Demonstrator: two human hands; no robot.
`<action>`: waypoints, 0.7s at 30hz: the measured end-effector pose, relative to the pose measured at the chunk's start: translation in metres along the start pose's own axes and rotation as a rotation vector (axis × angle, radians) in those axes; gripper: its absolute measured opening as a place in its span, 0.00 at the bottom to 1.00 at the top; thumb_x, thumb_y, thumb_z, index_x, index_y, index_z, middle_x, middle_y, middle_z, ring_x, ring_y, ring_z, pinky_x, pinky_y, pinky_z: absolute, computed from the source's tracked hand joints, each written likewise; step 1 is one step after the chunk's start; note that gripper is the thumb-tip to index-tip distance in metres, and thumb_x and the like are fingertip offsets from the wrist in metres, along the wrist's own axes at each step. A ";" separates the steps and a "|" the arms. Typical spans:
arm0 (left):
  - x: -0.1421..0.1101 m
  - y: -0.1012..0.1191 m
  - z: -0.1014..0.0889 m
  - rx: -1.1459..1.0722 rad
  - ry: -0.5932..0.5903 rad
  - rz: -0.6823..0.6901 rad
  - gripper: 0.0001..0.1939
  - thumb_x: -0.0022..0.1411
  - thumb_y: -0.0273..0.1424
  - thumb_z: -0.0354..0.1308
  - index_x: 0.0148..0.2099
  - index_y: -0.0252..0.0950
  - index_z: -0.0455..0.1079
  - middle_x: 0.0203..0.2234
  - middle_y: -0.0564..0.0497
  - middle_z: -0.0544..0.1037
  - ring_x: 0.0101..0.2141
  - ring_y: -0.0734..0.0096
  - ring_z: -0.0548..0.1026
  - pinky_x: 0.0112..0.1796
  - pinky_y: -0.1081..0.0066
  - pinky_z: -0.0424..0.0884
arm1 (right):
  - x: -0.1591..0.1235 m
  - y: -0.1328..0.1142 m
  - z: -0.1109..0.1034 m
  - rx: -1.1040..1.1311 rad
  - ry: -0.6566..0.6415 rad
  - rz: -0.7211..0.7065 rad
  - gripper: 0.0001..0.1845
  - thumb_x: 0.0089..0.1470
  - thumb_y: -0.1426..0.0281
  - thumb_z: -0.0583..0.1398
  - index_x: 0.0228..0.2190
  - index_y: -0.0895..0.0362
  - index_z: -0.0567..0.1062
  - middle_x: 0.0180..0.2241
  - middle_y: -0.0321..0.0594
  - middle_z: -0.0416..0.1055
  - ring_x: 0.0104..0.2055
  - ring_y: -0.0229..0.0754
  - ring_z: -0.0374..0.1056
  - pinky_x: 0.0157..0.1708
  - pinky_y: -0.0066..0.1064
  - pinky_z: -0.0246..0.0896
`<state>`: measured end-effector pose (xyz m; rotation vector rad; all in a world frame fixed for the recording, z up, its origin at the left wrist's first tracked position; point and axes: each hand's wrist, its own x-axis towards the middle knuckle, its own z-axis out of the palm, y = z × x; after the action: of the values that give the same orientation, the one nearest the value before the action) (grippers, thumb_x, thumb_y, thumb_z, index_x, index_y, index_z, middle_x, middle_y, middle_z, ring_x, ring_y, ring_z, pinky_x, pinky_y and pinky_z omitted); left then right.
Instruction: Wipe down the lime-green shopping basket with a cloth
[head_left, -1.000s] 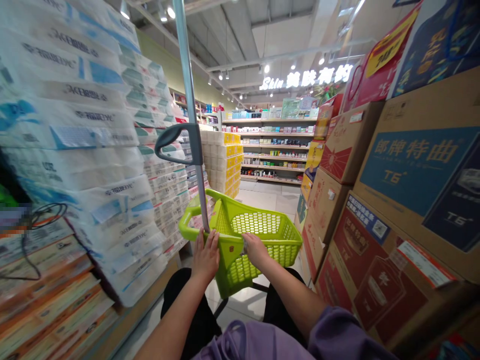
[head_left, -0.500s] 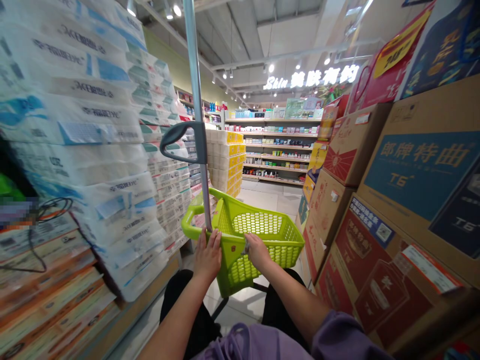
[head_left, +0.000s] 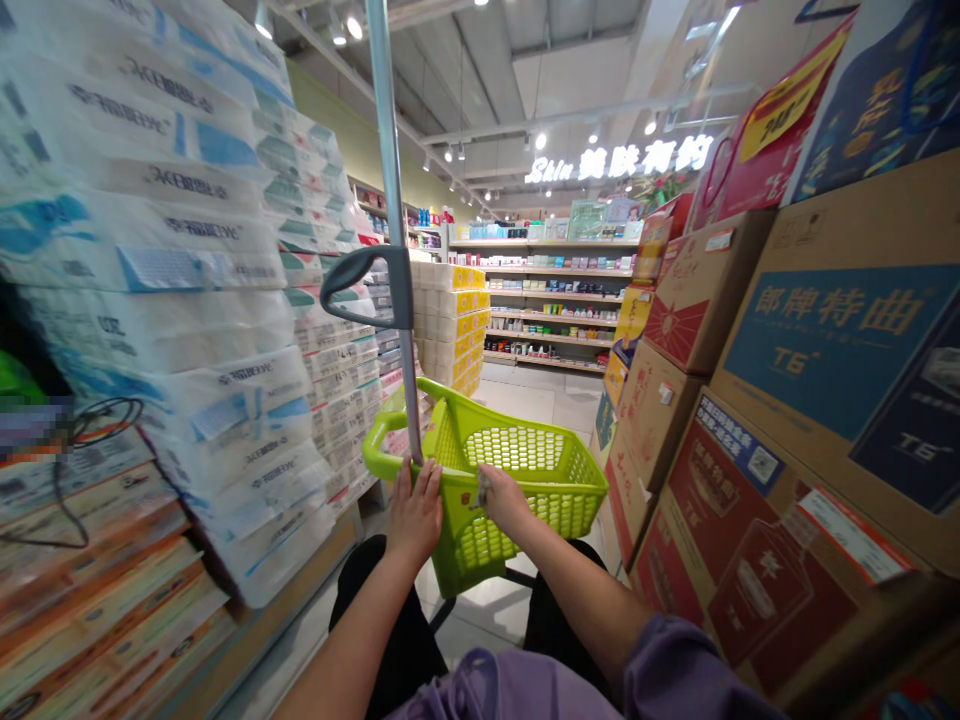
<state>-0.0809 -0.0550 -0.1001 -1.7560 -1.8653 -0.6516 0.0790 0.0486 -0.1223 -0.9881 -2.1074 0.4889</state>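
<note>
A lime-green plastic shopping cart basket (head_left: 472, 560) with holed sides stands between my knees. My left hand (head_left: 415, 505) lies on its near rim, fingers stretched and touching the plastic by the foot of a silver pole (head_left: 391, 160). My right hand (head_left: 506, 500) is closed at the basket's near side, to the right of a small red sticker. A small greyish crumpled piece (head_left: 482, 486) shows at its fingertips; its kind is hard to make out. On the pole sits a dark grey loop handle (head_left: 367, 288), touched by neither hand.
Wrapped paper packs (head_left: 202, 250) are piled high on the left. Stacked cartons (head_left: 795, 520) crowd the right side. Ahead, the tiled floor (head_left: 525, 390) leads to stocked shelves (head_left: 555, 295), with yellow-and-white packs (head_left: 457, 325) beside the way.
My right hand has slid a little to the left along the basket's side with the greyish piece. My left hand and the basket have stayed in place.
</note>
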 end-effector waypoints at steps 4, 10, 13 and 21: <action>0.000 0.000 -0.001 0.002 -0.027 -0.001 0.25 0.62 0.26 0.47 0.61 0.38 0.62 0.61 0.48 0.64 0.66 0.51 0.42 0.62 0.50 0.49 | 0.008 -0.028 0.016 0.068 -0.002 -0.102 0.32 0.50 0.81 0.52 0.57 0.54 0.65 0.54 0.44 0.68 0.57 0.43 0.63 0.57 0.40 0.58; -0.003 -0.003 -0.001 0.011 -0.030 0.019 0.25 0.62 0.26 0.46 0.61 0.37 0.62 0.62 0.50 0.62 0.66 0.51 0.37 0.62 0.51 0.49 | 0.001 -0.021 0.016 0.025 -0.038 -0.170 0.29 0.49 0.81 0.52 0.53 0.54 0.68 0.57 0.46 0.64 0.60 0.44 0.59 0.59 0.41 0.54; -0.003 -0.004 -0.001 0.014 -0.020 0.028 0.24 0.63 0.26 0.46 0.61 0.34 0.62 0.62 0.50 0.61 0.66 0.50 0.35 0.62 0.51 0.49 | -0.010 0.006 0.005 -0.086 -0.017 -0.131 0.30 0.49 0.82 0.51 0.53 0.55 0.68 0.55 0.46 0.65 0.59 0.44 0.59 0.59 0.40 0.54; -0.003 -0.002 0.001 0.012 0.002 0.030 0.24 0.63 0.26 0.46 0.61 0.35 0.62 0.62 0.50 0.62 0.66 0.51 0.36 0.62 0.51 0.51 | -0.035 0.065 -0.021 -0.331 0.027 -0.052 0.31 0.48 0.84 0.51 0.53 0.57 0.69 0.54 0.46 0.67 0.59 0.45 0.58 0.60 0.41 0.49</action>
<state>-0.0832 -0.0564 -0.1031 -1.7714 -1.8348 -0.6288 0.1422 0.0629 -0.1642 -1.1107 -2.2274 0.0997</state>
